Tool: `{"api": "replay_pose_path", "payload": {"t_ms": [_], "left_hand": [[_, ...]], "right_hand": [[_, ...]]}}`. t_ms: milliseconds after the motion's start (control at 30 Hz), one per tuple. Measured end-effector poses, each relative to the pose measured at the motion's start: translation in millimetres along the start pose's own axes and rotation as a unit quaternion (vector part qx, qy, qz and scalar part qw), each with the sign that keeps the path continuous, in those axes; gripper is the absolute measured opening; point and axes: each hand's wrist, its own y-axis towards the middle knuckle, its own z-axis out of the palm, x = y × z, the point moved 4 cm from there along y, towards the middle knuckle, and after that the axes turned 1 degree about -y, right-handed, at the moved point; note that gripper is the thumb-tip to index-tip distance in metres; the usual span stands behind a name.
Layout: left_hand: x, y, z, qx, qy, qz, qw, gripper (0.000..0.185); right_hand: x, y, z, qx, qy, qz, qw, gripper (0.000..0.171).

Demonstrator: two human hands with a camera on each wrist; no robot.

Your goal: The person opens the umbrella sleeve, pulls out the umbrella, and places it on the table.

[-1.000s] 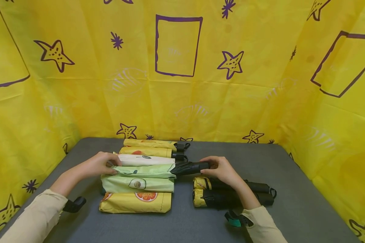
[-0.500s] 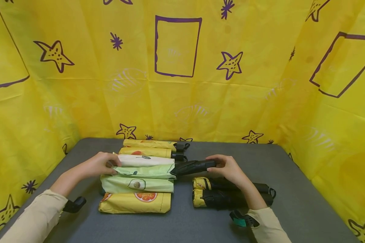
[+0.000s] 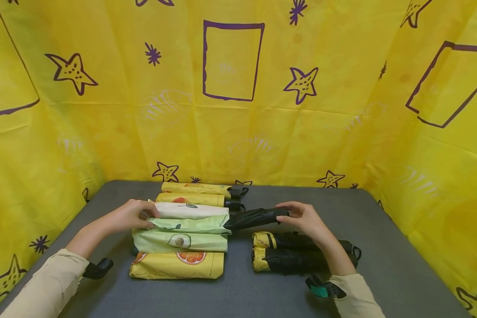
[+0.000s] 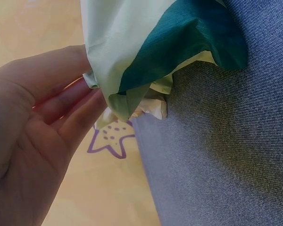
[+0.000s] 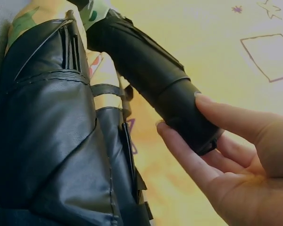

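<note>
The right hand (image 3: 306, 218) pinches the black handle (image 3: 258, 217) of a pale-green folded umbrella (image 3: 191, 223), lifted above the grey bench (image 3: 238, 291). The left hand (image 3: 129, 215) pinches that umbrella's far fabric end, beside the avocado-print umbrella (image 3: 180, 241).

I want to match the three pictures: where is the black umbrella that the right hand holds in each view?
Head: the black umbrella lies centre, tilted, between both hands.
Left wrist: not in it; only its pale green sleeve.
Right wrist: upper centre, fingers at its end.
Shared landmark: the grey table.
</note>
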Motion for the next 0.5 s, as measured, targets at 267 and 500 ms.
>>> {"api": "replay_pose_path", "payload": {"t_ms": [267, 500], "left_hand": [[0.7, 1.0, 0.8, -0.002, 0.001, 0.005, 1.0000, 0.018], [0.3, 0.0, 0.4, -0.002, 0.002, 0.005, 1.0000, 0.018]], "right_hand": [[0, -8, -13, -0.016, 0.042, 0.025, 0.999, 0.050], [-3, -17, -32, -0.036, 0.073, 0.043, 0.996, 0.058]]}}
